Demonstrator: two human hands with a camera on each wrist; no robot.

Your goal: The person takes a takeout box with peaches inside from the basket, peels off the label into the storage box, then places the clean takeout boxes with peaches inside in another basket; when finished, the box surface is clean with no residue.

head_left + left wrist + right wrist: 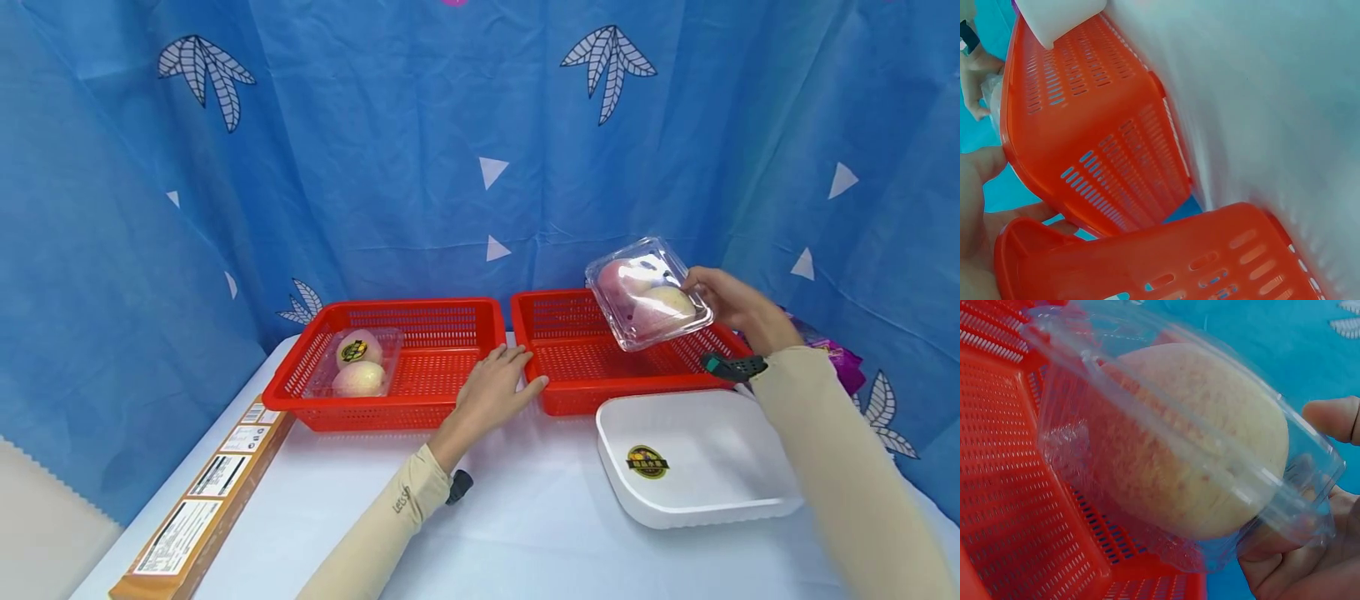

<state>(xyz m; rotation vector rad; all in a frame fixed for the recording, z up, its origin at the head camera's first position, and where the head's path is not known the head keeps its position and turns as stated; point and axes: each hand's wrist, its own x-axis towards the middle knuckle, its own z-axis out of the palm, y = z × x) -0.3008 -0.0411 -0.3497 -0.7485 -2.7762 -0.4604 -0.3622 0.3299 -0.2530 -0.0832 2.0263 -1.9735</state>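
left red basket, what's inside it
Inside the left basket is a clear box holding two pinkish fruits, with a dark label over one. The basket's front wall hides the nearest strip of floor; the fruits' undersides cannot be seen either.

Dark lettering on the left sleeve (375,533) runs along the cuff and begins with what reads as "Let's", the rest unclear. On the white container (720,450), a black and gold sticker (647,462) carries a band of Chinese characters, apparently 精品水果. A similar emblem (354,351) marks the clear pack (393,354) in the left red basket (438,371), its characters too small to read. White labels (178,537) on the brown box (234,504) show black print and small symbols, all illegible.
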